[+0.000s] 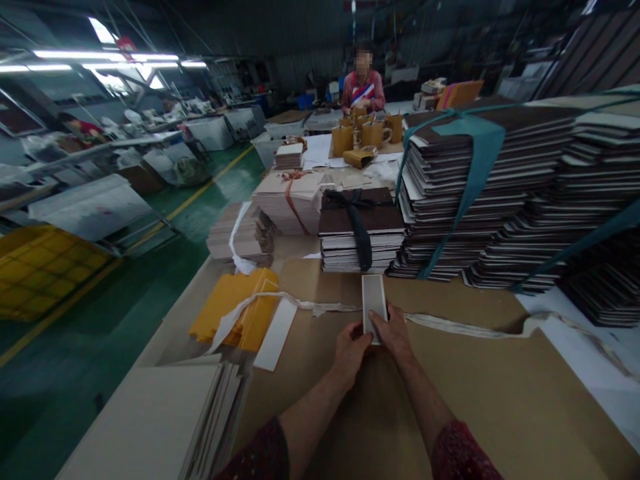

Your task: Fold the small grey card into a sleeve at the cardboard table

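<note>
The person holds a narrow white card strip (374, 297) by its near end, one grip on each long edge. The left hand (350, 352) pinches the left edge from slightly nearer the body, and the right hand (396, 333) pinches the right edge. The strip's long axis runs straight away from the body. Its free far end points at the dark bundle tied with black ribbon (361, 227), near it but apart. The strip sits low over the brown cardboard sheet (465, 393) on the worktop (590, 367); whether it touches cannot be told. A second white strip (274, 335) lies to the left, nearer the left hand, beside a yellow stack (227, 310).
</note>
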The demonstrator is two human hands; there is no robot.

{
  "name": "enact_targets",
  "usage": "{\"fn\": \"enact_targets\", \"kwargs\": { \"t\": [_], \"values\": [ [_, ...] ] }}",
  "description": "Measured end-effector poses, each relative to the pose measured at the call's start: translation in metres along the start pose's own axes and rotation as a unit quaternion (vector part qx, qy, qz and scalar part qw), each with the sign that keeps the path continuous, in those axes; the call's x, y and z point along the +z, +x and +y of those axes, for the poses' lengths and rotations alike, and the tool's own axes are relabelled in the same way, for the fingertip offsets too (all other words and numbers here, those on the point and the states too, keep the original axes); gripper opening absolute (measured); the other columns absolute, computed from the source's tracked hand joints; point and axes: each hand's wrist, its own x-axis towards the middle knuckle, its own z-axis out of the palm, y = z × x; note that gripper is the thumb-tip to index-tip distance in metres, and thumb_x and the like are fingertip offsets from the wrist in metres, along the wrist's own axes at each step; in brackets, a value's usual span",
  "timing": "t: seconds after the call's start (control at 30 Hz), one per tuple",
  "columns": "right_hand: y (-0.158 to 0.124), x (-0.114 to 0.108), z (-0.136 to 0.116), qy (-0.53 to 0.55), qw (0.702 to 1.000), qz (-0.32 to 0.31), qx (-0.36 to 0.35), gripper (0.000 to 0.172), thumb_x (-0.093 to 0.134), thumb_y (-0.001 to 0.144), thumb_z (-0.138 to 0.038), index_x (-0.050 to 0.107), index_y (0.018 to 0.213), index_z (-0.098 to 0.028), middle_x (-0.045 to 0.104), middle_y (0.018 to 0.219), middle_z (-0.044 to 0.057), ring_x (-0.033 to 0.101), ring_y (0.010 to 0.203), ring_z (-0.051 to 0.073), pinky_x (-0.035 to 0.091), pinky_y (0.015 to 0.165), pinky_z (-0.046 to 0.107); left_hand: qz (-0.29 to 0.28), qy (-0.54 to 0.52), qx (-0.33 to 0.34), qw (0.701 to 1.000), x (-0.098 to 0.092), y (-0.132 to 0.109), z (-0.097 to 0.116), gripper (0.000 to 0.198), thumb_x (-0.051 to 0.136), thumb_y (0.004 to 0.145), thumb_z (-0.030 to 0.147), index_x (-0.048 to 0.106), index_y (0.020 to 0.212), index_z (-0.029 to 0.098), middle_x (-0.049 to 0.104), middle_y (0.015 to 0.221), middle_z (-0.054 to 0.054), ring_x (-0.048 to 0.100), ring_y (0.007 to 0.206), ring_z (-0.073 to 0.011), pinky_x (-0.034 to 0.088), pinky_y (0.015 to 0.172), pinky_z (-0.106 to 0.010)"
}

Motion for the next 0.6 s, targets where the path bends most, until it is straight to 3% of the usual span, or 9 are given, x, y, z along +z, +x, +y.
{"fn": "enact_targets", "kwargs": {
  "t": [0.3,0.5,0.6],
  "values": [
    [0.004,0.012,0.013,-0.027,0.999,0.039,-0.023,0.055,0.054,0.081,-0.048,0.064,0.122,-0.012,0.064,0.112,0.016,0.058,0.108,0.03,0.047,0.096,0.039,0.015,0.041,0.011,0.999,0.005,0.013,-0.003,0.025,0.069,0.07,0.017,0.072,0.096,0.018,0.075,0.096,-0.008,0.069,0.092,-0.0261,0.054,0.089,-0.042],
    [-0.007,0.011,0.012,-0.047,0.997,0.041,-0.045,0.063,0.047,0.078,-0.057,0.061,0.119,-0.012,0.062,0.112,0.018,0.052,0.112,0.035,0.041,0.1,0.048,0.062,0.122,0.021,0.99,0.01,-0.003,0.003,0.024,0.068,0.066,0.015,0.074,0.088,0.019,0.073,0.089,-0.009,0.066,0.091,-0.0316,0.05,0.089,-0.044],
    [-0.005,0.013,0.014,-0.059,0.997,0.032,-0.047,0.067,0.045,0.076,-0.062,0.062,0.117,-0.012,0.061,0.111,0.02,0.051,0.112,0.038,0.039,0.1,0.051,0.116,0.174,0.019,0.978,0.002,-0.018,0.004,0.031,0.072,0.059,0.016,0.073,0.091,0.019,0.068,0.106,-0.013,0.057,0.107,-0.0368,0.041,0.099,-0.047]
  ]
}}
